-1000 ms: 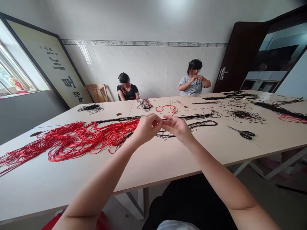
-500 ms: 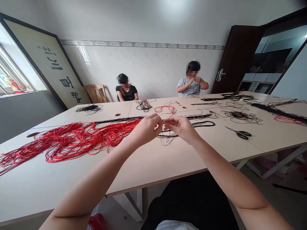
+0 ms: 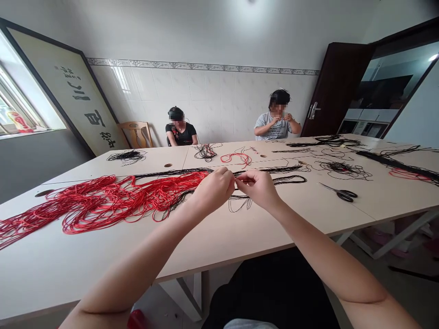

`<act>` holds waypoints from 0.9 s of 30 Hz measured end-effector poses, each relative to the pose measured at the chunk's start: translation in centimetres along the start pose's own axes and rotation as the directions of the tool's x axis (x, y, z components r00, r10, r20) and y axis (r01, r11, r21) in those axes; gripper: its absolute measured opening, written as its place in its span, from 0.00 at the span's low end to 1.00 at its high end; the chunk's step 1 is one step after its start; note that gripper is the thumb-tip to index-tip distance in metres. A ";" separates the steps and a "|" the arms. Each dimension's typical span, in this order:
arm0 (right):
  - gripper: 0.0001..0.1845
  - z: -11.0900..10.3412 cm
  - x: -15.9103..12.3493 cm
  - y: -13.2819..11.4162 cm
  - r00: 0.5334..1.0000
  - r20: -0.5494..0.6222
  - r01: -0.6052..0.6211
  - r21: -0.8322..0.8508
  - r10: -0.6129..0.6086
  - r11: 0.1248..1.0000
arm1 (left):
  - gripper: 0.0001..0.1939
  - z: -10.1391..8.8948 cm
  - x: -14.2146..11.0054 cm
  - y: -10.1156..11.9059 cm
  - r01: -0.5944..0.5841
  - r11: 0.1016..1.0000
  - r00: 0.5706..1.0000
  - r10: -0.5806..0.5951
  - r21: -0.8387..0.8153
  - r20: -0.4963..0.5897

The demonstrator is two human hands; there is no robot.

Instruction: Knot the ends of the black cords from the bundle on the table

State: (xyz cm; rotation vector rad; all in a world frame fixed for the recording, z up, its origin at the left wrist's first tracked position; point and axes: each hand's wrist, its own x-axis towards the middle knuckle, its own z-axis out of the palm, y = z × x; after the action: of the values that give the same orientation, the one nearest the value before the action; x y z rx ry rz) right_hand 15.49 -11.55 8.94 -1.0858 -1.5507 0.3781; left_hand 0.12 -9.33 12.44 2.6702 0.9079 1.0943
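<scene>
My left hand [image 3: 216,186] is closed in a pinch above the table, its fingertips nearly meeting those of my right hand [image 3: 258,186]. Between them is a thin cord, mostly hidden by the fingers; its colour is hard to make out. The right hand pinches it with thumb and index finger. Loops of black cord [image 3: 290,180] lie behind and below the hands. Left of my left hand spreads a large tangle of red cord [image 3: 113,203], with black strands running along its far side.
Black-handled scissors [image 3: 345,195] lie on the table [image 3: 219,242] at right. Black cord piles [image 3: 343,169] and a small red cord bundle [image 3: 236,158] lie farther back. Two people sit across the table, one person [image 3: 277,123] with raised hands. A dark door [image 3: 338,87] stands open.
My fingertips have drawn closer together, and my left hand has turned slightly, its back showing more. The person at the far right has lowered their hands a little. The view has shifted slightly.
</scene>
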 end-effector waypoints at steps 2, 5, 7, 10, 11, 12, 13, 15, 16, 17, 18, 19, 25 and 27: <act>0.11 0.2 -0.1 0.0 1.000 -0.022 0.020 -0.021 -0.021 1.000 | 0.09 0.3 -0.1 0.0 0.033 0.999 0.999 -0.034 -0.037 -0.036; 0.10 0.4 -0.1 0.2 0.999 -0.030 0.034 -0.039 -0.035 0.999 | 0.08 0.6 -0.3 0.0 0.059 0.998 0.997 -0.059 0.004 -0.048; 0.09 0.4 -0.1 0.3 0.999 -0.026 0.038 -0.044 -0.039 0.998 | 0.07 0.6 -0.4 0.0 0.063 0.995 0.998 -0.061 0.076 -0.023; 0.08 0.4 -0.1 0.4 0.999 -0.016 0.039 -0.041 -0.039 0.998 | 0.07 0.4 -0.5 -0.1 0.036 0.988 0.999 -0.038 0.150 0.013; 0.07 0.4 -0.1 0.4 0.999 -0.010 0.036 -0.036 -0.036 0.999 | 0.07 0.3 -0.5 -0.1 0.022 0.987 1.000 -0.025 0.159 0.016; 0.07 0.3 -0.1 0.4 1.000 -0.003 0.031 -0.028 -0.031 0.999 | 0.08 0.3 -0.5 -0.2 0.008 0.987 1.000 -0.010 0.161 0.014; 0.07 0.3 -0.2 0.4 1.000 0.006 0.024 -0.019 -0.024 1.000 | 0.08 0.2 -0.6 -0.2 -0.005 0.987 1.000 0.003 0.160 0.009; 0.08 0.1 -0.2 0.3 1.000 0.029 0.004 0.007 -0.004 1.000 | 0.07 0.0 -0.6 -0.2 -0.022 0.988 1.000 0.022 0.153 0.000; 0.08 0.0 -0.3 0.2 0.999 0.044 -0.009 0.024 0.008 1.000 | 0.07 0.0 -0.6 -0.2 -0.029 0.988 1.000 0.029 0.149 -0.001; 0.08 -0.1 -0.3 0.2 0.998 0.060 -0.023 0.043 0.020 0.999 | 0.07 -0.1 -0.6 -0.2 -0.036 0.989 0.999 0.036 0.145 0.001; 0.08 -0.1 -0.4 0.1 0.996 0.078 -0.038 0.063 0.033 0.997 | 0.07 -0.2 -0.6 -0.2 -0.043 0.989 0.999 0.043 0.141 0.005; 0.08 -0.2 -0.4 0.1 0.994 0.097 -0.053 0.084 0.045 0.995 | 0.06 -0.2 -0.7 -0.2 -0.050 0.989 0.999 0.050 0.139 0.008; 0.07 -0.7 -0.6 0.6 0.975 0.210 -0.114 0.165 0.078 0.980 | 0.06 -0.5 -1.0 0.2 -0.063 0.985 0.997 0.056 0.159 0.046; 0.07 -0.9 -0.6 0.9 0.969 0.234 -0.120 0.176 0.077 0.977 | 0.07 -0.7 -1.1 0.4 -0.066 0.985 0.996 0.055 0.158 0.071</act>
State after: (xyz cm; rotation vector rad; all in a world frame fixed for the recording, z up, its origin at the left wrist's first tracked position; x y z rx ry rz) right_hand 16.58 -11.83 8.21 -0.9996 -1.6249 0.7246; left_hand -0.81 -10.39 12.44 2.8628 0.9472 0.9769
